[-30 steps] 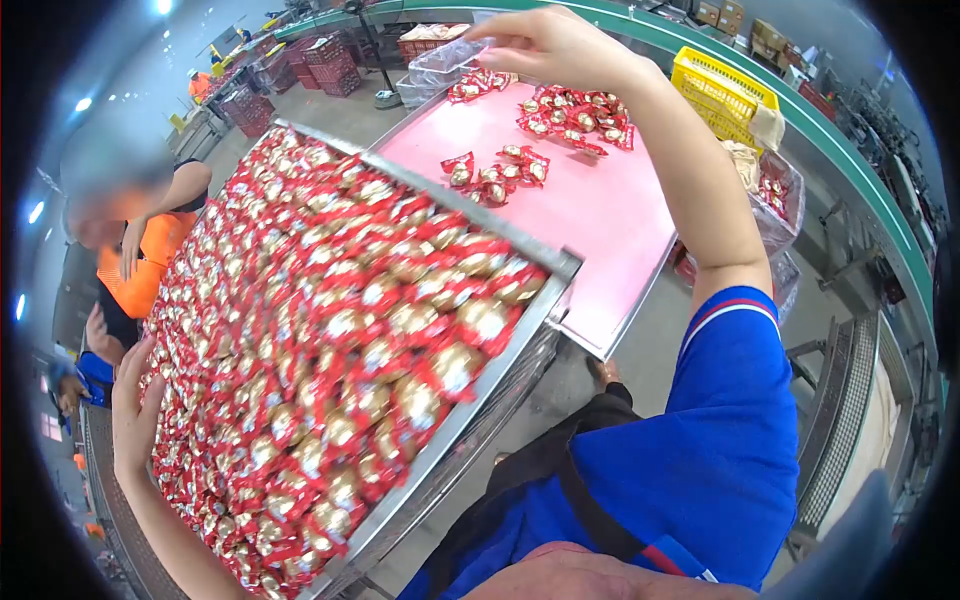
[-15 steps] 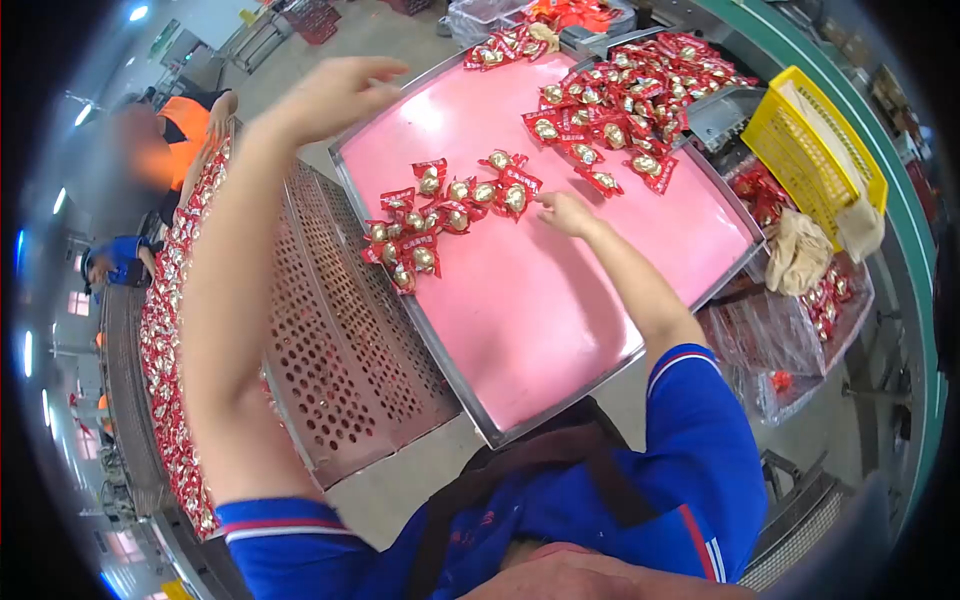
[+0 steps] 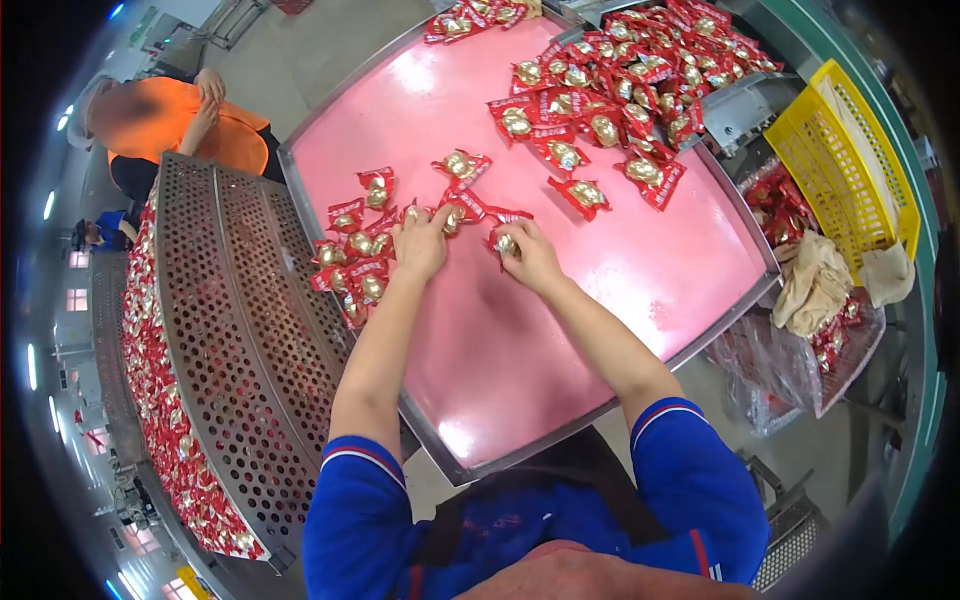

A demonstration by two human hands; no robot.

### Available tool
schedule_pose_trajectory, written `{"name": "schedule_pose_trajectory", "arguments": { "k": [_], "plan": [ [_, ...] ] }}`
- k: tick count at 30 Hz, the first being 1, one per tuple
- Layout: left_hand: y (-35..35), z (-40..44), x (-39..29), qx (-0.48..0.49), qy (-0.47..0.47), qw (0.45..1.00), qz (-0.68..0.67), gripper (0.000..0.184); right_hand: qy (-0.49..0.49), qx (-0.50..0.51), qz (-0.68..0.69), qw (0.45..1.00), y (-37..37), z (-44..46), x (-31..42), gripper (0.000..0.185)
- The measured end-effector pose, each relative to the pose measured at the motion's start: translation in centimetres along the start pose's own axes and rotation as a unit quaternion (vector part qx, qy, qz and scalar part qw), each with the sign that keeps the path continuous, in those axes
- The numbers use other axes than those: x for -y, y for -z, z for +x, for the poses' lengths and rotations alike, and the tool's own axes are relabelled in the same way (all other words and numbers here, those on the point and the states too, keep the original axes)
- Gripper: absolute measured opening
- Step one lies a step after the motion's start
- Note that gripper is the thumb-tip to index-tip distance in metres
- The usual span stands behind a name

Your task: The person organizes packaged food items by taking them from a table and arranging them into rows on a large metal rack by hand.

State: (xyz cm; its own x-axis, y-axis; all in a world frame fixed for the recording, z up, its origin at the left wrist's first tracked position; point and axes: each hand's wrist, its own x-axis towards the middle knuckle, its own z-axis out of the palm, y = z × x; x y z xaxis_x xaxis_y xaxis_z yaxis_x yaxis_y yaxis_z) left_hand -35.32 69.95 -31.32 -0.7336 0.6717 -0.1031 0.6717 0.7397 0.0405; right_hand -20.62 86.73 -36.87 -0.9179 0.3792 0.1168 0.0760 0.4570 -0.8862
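On the pink tabletop [image 3: 480,370], my left hand [image 3: 420,243] is closed with curled fingers around a red-and-gold wrapped packet [image 3: 449,222] at the right side of a loose cluster. My right hand [image 3: 533,258] pinches another red-and-gold wrapped packet [image 3: 503,242] by its gold, rounded middle. Several similar packets [image 3: 362,243] lie left of my left hand, and one packet [image 3: 460,165] rests just above it. The fingertips partly cover both held packets.
A large heap of wrapped packets [image 3: 640,70] covers the tabletop's far right. A yellow crate [image 3: 850,170] and a cloth [image 3: 812,285] are at right. To the left stand a perforated metal chute [image 3: 240,340], a packet-filled trough [image 3: 165,400] and a person in orange [image 3: 225,135].
My left hand has come down from the raised position at left onto the packets. My right hand has moved slightly left and taken hold of a packet. The view has shifted.
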Motion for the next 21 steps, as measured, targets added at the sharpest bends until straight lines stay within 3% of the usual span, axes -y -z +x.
{"name": "schedule_pose_trajectory", "arguments": {
  "k": [4, 5, 9, 12, 15, 16, 17, 18, 19, 21],
  "plan": [
    [-0.3, -3.9, -3.6, -0.02, -0.026, 0.991, -0.129, 0.049, -0.044, -0.032, 0.07, 0.996, 1.6, -4.0, 1.2, 0.039],
    [-1.0, -4.2, -4.2, -0.029, -0.022, 0.985, -0.169, 0.049, 0.014, -0.068, -0.001, 0.998, 1.0, -4.2, 0.7, 0.038],
    [-2.8, -5.4, -5.7, -0.054, 0.016, 0.929, -0.365, 0.046, 0.054, 0.03, -0.095, 0.994, 1.0, -3.6, 1.1, 0.037],
    [-3.8, -7.4, -6.2, -0.077, -0.006, 0.929, -0.363, 0.04, 0.11, 0.041, -0.126, 0.985, 1.5, -4.5, 0.6, 0.039],
    [-2.0, -8.5, -6.3, -0.066, -0.012, 0.912, -0.405, 0.032, 0.071, 0.081, -0.169, 0.98, 5.4, -5.0, 1.3, 0.038],
    [-1.1, -8.9, -6.1, -0.066, -0.014, 0.909, -0.411, 0.031, 0.085, 0.024, -0.193, 0.977, 6.7, -3.8, 0.3, 0.036],
    [-0.5, -9.1, -5.6, -0.047, 0.018, 0.896, -0.441, 0.031, 0.026, -0.024, -0.141, 0.989, 9.1, -2.1, 0.3, 0.038],
    [-0.8, -9.1, -4.5, -0.091, 0.018, 0.91, -0.404, 0.033, -0.026, -0.077, -0.083, 0.993, 11.6, -0.4, 0.3, 0.039],
    [-1.3, -8.7, -3.0, -0.131, 0.012, 0.92, -0.368, 0.036, 0.105, -0.115, -0.37, 0.916, 14.1, 0.8, -0.9, 0.045],
    [-1.8, -7.5, 0.0, -0.188, 0.013, 0.951, -0.247, 0.036, 0.113, 0.001, -0.293, 0.95, 13.8, 3.3, -4.1, 0.044]
  ]
}}
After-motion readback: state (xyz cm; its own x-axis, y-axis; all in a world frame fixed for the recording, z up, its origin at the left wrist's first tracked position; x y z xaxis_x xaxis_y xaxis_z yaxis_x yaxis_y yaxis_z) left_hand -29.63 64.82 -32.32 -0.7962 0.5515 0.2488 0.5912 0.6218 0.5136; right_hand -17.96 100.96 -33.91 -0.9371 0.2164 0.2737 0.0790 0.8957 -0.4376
